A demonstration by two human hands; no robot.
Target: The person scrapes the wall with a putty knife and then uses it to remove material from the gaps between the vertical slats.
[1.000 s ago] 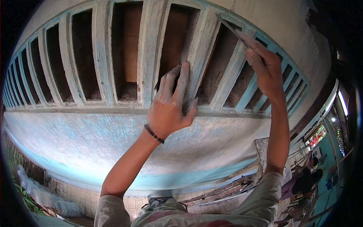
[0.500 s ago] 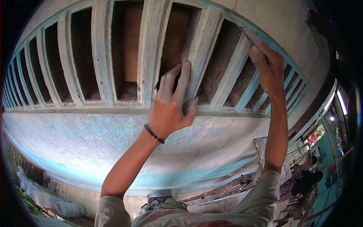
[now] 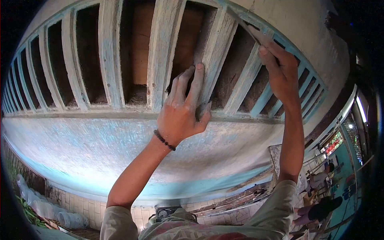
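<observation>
My left hand rests against a wooden slat of the vent grille, its fingers stretched out and dusty. The index finger lies on the slat's face, and the other fingertips reach over the dark gap beside it. My right hand is closed around a thin, flat scraper blade at the upper right. The blade points up and left, with its tip at the top end of the same slat near the upper frame. Its grip is hidden in my fingers. Worn pale blue paint and bare patches show on the slats.
Below the grille is a wall with scuffed blue paint. Clear plastic containers stand at the lower left. Long wooden strips lie by the wall base. Other people are in the background at the right.
My right hand has shifted slightly left, and the scraper blade has swung left to the top of the slat. My left hand stays nearly in place. People in the background have moved.
</observation>
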